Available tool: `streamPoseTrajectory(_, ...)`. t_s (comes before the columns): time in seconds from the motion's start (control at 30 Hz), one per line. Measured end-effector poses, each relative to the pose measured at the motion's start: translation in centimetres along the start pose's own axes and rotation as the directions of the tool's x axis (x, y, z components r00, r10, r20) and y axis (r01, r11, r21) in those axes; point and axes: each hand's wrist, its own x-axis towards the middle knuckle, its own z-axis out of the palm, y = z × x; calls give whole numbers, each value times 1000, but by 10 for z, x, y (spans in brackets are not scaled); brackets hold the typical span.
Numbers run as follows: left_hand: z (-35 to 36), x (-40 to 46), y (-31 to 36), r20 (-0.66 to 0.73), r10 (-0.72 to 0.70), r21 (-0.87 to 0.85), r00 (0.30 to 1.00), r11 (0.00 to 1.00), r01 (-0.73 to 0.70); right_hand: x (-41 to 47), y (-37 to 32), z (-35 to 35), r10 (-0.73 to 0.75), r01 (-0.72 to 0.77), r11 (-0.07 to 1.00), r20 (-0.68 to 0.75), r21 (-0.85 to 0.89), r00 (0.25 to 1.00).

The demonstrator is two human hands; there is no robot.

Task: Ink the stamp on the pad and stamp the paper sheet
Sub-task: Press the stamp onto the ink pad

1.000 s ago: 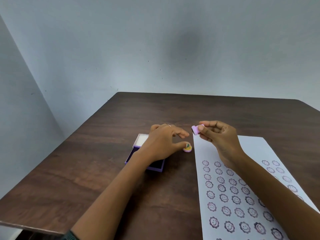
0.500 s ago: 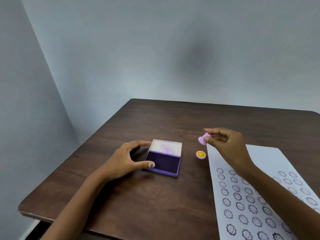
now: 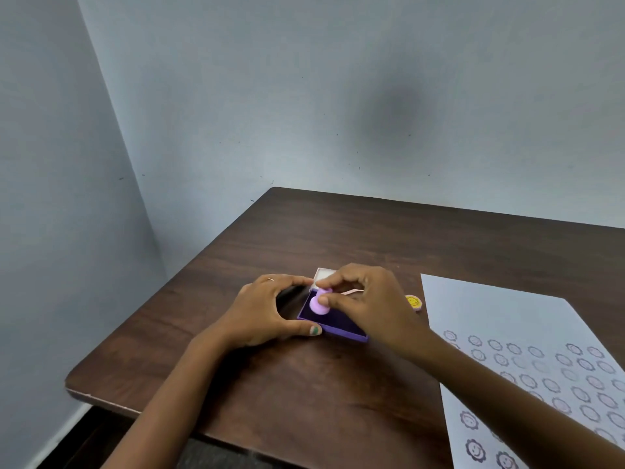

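A dark brown wood-grain tabletop [image 3: 304,384] is filling the lower part of the view, its near-left corner rounded and its far edge sitting close to a plain pale blue-grey wall [image 3: 304,96]; a second wall is meeting it at a corner on the left. A dim round shadow is lying on the wall above the table.

The left hand [image 3: 267,313] is curving around the left end of the small purple rectangular ink pad case [image 3: 341,328], thumb at its near edge and forefinger at its far edge, steadying it; a thin ring is showing on one finger. The case's pale lid is standing open at the far side.

The right hand [image 3: 368,299] is pinching the small lilac round-headed stamp [image 3: 319,304] between thumb and fingers, and the stamp is sitting down on the dark pad surface.

Just right of the case, a small round pink cap with a yellow smiley face [image 3: 414,302] is lying on the table. Beside it the white paper sheet [image 3: 490,313] is carrying rows of purple flower-shaped smiley prints across its near half. No readable writing or brand marks are showing anywhere.
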Motion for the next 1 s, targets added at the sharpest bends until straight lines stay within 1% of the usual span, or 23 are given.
streamPoseTrajectory(0.3,1,0,-1,16,2,24,1000,1000,-3,-2,1,12,-53,54,996,18,-64,998)
streamPoseTrajectory(0.47,1,1,0,18,8,22,1000,1000,-8,-5,2,18,-182,182,973,17,-144,983)
streamPoseTrajectory(0.57,2,1,-2,19,6,27,1000,1000,-7,-8,3,22,-223,224,958,25,-177,974)
streamPoseTrajectory(0.73,2,2,-2,17,5,24,1000,1000,-5,0,4,22,-148,142,975,-24,-169,989)
streamPoseTrajectory(0.83,2,1,-2,18,17,21,1000,1000,-17,-6,2,27,-198,190,960,-18,-206,980)
streamPoseTrajectory(0.9,2,1,-2,15,18,18,1000,1000,-18,-10,2,28,-204,196,961,-25,-195,979)
streamPoseTrajectory(1.0,3,1,-1,10,9,16,1000,1000,-9,-1,1,24,-130,119,978,-55,-173,990)
